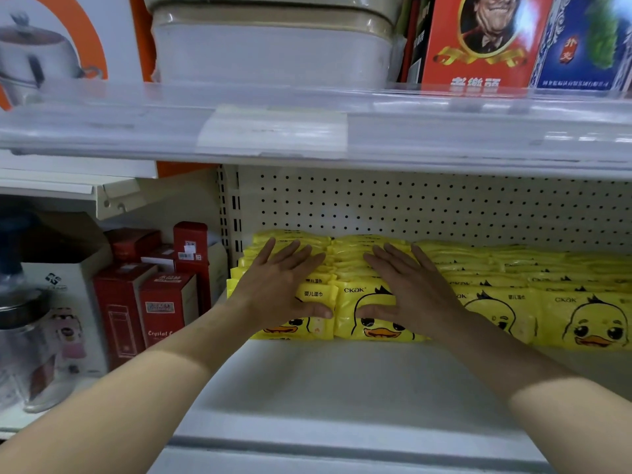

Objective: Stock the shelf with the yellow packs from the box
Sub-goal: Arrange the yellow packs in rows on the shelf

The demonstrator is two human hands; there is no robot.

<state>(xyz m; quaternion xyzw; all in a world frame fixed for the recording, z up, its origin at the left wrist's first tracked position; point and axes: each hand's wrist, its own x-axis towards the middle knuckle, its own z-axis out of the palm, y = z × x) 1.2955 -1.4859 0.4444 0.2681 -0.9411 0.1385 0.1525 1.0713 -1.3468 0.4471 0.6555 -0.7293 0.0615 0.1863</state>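
Rows of yellow packs printed with a duck face stand upright at the back of the white shelf, in front of a pegboard wall. My left hand lies flat with spread fingers on the tops of the leftmost row, its thumb against the front pack. My right hand presses flat on the row beside it, thumb on the front pack with the duck's beak. Neither hand grips a pack. The box is out of sight.
Red cartons and a grey carton stand in the bay to the left, past the upright post. The shelf above hangs low over my hands and carries a white tub and boxes. Bare shelf lies in front of the packs.
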